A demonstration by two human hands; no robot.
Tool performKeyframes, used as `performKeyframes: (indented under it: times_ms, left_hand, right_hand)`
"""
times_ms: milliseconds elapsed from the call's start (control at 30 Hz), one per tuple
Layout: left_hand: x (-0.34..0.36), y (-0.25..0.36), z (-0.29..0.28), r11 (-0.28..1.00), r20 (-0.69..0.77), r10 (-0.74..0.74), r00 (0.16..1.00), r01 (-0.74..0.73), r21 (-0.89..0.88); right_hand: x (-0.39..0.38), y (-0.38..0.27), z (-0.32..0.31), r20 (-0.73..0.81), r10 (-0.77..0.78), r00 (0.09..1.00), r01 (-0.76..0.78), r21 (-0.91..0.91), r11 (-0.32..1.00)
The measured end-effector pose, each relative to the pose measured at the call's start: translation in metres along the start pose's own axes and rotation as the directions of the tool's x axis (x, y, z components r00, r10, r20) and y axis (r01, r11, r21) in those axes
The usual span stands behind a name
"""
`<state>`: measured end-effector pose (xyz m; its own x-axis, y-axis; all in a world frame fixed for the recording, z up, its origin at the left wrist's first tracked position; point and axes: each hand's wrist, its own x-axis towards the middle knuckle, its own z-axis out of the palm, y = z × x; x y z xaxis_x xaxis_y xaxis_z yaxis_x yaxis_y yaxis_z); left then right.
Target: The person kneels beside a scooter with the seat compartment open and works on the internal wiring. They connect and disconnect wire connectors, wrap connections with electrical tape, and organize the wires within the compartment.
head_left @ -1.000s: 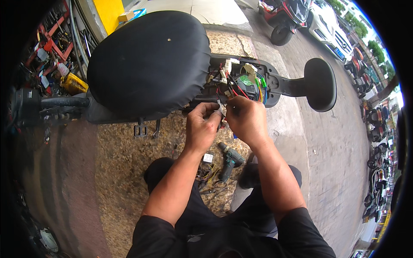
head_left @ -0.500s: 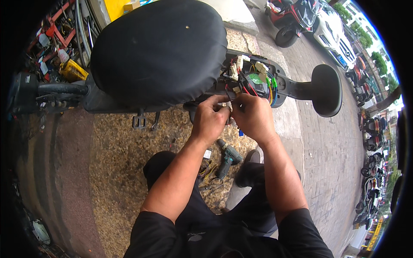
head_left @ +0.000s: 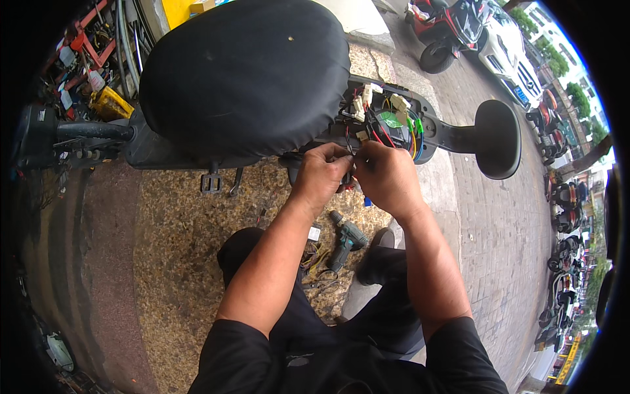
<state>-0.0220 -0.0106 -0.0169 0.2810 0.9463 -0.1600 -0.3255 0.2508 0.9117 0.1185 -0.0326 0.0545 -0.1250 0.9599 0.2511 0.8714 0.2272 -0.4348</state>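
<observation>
My left hand (head_left: 323, 176) and my right hand (head_left: 386, 177) meet knuckle to knuckle just below the opened rear body of an electric scooter (head_left: 394, 125). Both pinch a thin wire or small connector (head_left: 350, 172) between the fingertips. A bundle of red, green, yellow and black wires with white plugs (head_left: 387, 118) spills from the open compartment right above my hands. The big black seat (head_left: 246, 75) fills the view to the upper left. What exactly sits between my fingers is hidden by them.
A green cordless drill (head_left: 344, 240) lies on the gravel-textured ground between my knees, beside loose wires (head_left: 315, 262) and a small white part (head_left: 314, 232). The rear wheel guard (head_left: 497, 138) sticks out right. Tool racks (head_left: 85, 72) stand at left; parked scooters (head_left: 446, 29) and a white car (head_left: 508, 49) at back.
My hands stay pressed together on the wiring, shifting slightly. My head has leaned closer, so the seat and the open compartment look larger.
</observation>
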Motion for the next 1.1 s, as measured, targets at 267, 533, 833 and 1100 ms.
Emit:
performKeyframes:
  times_ms: [267,533,833,1100]
  left_hand:
    - [-0.007,0.006,0.000,0.982,-0.005,-0.074,0.997,0.071,-0.174]
    - [-0.008,0.006,-0.004,0.958,0.030,-0.097,0.995,0.101,-0.268]
    - [-0.011,0.012,0.006,0.946,0.012,-0.106,0.994,0.105,-0.307]
    - [-0.007,0.007,0.002,0.963,0.025,-0.092,0.995,0.096,-0.250]
  right_hand:
    - [-0.012,-0.004,0.009,-0.113,-0.133,0.985,0.118,-0.129,0.985]
    - [-0.028,-0.003,0.024,-0.186,-0.238,0.953,0.217,-0.127,0.968]
    - [-0.032,0.008,0.013,-0.034,0.126,0.991,-0.095,0.467,0.879]
    - [0.003,0.006,-0.001,-0.032,0.064,0.997,-0.061,0.084,0.995]
